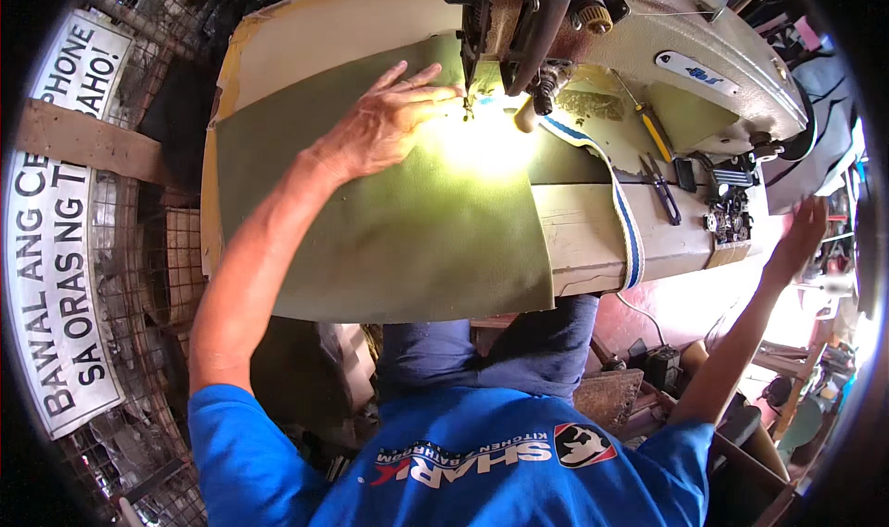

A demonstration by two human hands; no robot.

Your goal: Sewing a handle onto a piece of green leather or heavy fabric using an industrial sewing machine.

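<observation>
My left hand (394,119) lies on a large olive-green sheet of leather-like material (389,240), its fingers stretched out and fingertips close to the lit needle area. Above that spot is the head of a sewing machine (685,55), with its presser foot (469,101) down near the sheet's edge. A white strap with blue stripes (622,203) runs from the needle area and drapes over the table's front edge. Off to the right, my right hand (804,235) is raised beside the machine's end, near dark grey material and a wheel-like rim. Its fingers are blurred, and whether they touch anything is unclear.
A yellow-and-black screwdriver (655,133), thread snips (663,194) and small metal parts (730,214) sit on the table (583,231) right of the sheet. Wire mesh (139,249) with a white sign (56,277) stands at left. Cluttered wooden pieces (607,397) lie below right.
</observation>
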